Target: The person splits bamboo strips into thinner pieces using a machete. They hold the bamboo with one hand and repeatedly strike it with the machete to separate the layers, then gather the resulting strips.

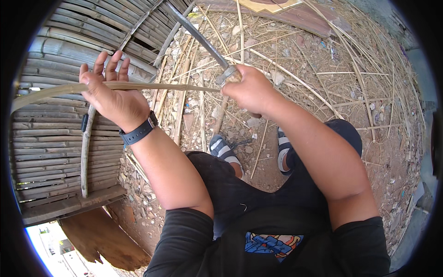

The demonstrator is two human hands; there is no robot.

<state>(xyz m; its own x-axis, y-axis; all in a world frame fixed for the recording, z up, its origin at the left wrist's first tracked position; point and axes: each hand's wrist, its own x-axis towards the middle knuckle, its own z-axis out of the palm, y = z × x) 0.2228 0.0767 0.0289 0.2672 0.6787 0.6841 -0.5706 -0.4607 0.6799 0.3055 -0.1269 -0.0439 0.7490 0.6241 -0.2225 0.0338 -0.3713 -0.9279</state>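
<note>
My right-hand fingers (236, 79) are wrapped tight round the handle of a long knife (199, 38), its dark blade running up and away from my fist. The thin bamboo strip (138, 86) meets the blade right at my right hand (251, 90) and runs leftward in a long bow across my left hand (113, 94). There the strip lies across my palm under the thumb, while my left fingers (110, 64) stand spread and straight, not curled on it.

As I judge it, shaving this strip well means keeping those left fingers up and clear of the edge, letting palm and thumb steady the strip, and holding the blade at a shallow angle so it peels rather than bites through. Even tension between both hands should keep the sliver uniform.

Beyond my left hand lies a platform of split bamboo slats (55, 138); below are my sandalled feet (224, 150) on ground strewn with dry shavings (295, 64).
</note>
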